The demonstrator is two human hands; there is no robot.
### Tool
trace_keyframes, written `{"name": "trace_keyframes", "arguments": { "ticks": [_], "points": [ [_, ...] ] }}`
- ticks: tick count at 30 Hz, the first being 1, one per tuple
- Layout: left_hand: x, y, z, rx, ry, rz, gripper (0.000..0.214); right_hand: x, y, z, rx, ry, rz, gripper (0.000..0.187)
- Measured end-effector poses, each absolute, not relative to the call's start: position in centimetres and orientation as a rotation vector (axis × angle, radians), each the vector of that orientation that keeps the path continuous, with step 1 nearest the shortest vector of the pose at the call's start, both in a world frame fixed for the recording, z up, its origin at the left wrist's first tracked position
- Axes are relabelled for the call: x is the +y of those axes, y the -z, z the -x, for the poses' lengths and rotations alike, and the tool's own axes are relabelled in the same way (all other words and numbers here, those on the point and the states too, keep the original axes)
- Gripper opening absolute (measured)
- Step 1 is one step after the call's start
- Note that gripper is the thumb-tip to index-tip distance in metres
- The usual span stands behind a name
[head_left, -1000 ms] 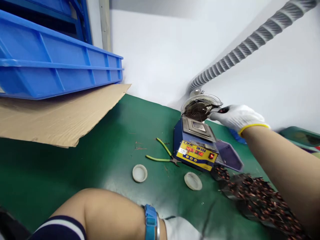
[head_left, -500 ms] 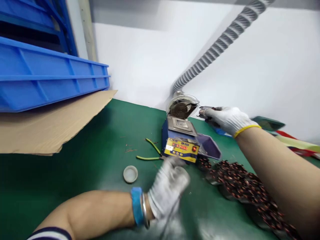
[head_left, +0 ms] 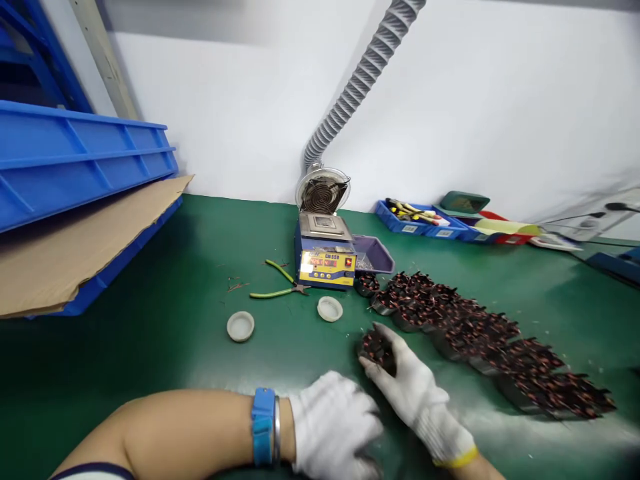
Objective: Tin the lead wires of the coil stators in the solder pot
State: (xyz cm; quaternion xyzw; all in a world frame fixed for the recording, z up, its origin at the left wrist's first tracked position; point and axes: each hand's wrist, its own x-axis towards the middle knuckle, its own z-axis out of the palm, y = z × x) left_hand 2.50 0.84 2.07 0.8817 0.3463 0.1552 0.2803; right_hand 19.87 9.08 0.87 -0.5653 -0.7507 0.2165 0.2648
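Observation:
In the head view, my right hand (head_left: 407, 380), in a white glove with a yellow cuff, is closed around a dark motor stator (head_left: 379, 350) with copper windings, low over the green bench. My left hand (head_left: 333, 423), also gloved, is just left of it, back upward. Its fingers are smeared by motion and partly hidden, so their grip cannot be read. Beyond my hands stand two small whitish dishes, a right dish (head_left: 330, 309) and a left dish (head_left: 241, 327). A long cluster of similar stators (head_left: 460, 320) stretches along the bench on the right.
A blue and yellow solder pot (head_left: 326, 257) stands at the back under a ducted fume hood (head_left: 323, 190). Green-handled cutters (head_left: 275, 292) and wire scraps lie left of it. A purple tray (head_left: 374, 255) sits beside it. Blue bins (head_left: 405, 219) line the wall; cardboard (head_left: 100, 240) juts in left.
My right hand has come down from beside the fume hood to the front of the bench with the stator. My left hand has moved nearer me, uncovering the right dish. The view has turned right.

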Motion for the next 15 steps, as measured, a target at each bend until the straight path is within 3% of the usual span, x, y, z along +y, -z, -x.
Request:
{"name": "trace_keyframes", "arguments": {
  "ticks": [4,9,12,15],
  "points": [
    [1.4,-2.4,-1.2,0.994,-0.295,-2.712,0.040,10.0,-1.5,-22.4,-2.091,-0.469,1.491,0.085],
    [1.6,-1.9,-1.6,0.937,-0.286,-2.843,0.040,14.3,-3.8,-24.0,-2.272,0.106,1.569,0.063],
    [1.6,-1.9,-1.6,0.904,-0.279,-2.794,0.040,16.2,-3.7,-23.6,-2.349,0.156,1.541,0.049],
    [1.3,-2.5,-1.3,0.948,-0.473,-2.386,0.038,15.4,-3.3,-24.1,-2.277,0.171,1.576,0.054]
  ]
}}
